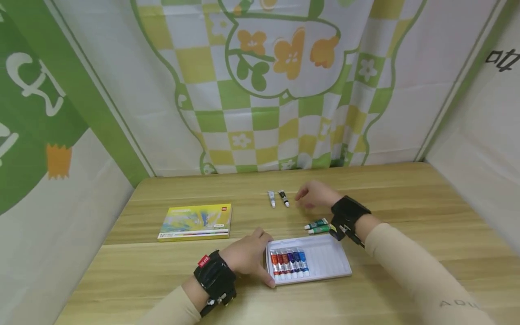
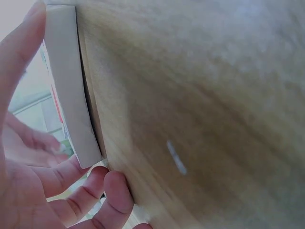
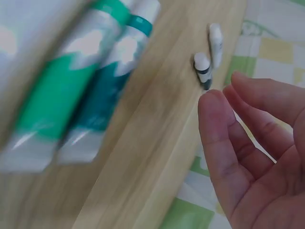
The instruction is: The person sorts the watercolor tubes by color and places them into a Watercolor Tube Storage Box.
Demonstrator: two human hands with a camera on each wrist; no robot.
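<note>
My left hand point(image 1: 248, 255) grips the left end of a white tray point(image 1: 327, 255), thumb at the near corner and fingers at the far one. Several paint tubes point(image 1: 290, 262), red through orange and purple to blue, lie side by side in the tray's left part. Just right of a black paint tube point(image 1: 284, 198) my right hand point(image 1: 318, 195) hovers with loosely bent fingers and nothing between them. A white paint tube point(image 1: 271, 199) lies left of the black one. Behind the tray are a light green tube point(image 3: 57, 90) and a dark green tube point(image 3: 107, 86), partly by the right wrist.
A yellow cardboard box point(image 1: 196, 222) with a painted pattern lies flat on the left of the wooden table point(image 1: 134, 271). Patterned curtain point(image 1: 260, 135) hangs along the table's back edge, and cloth walls stand at both sides.
</note>
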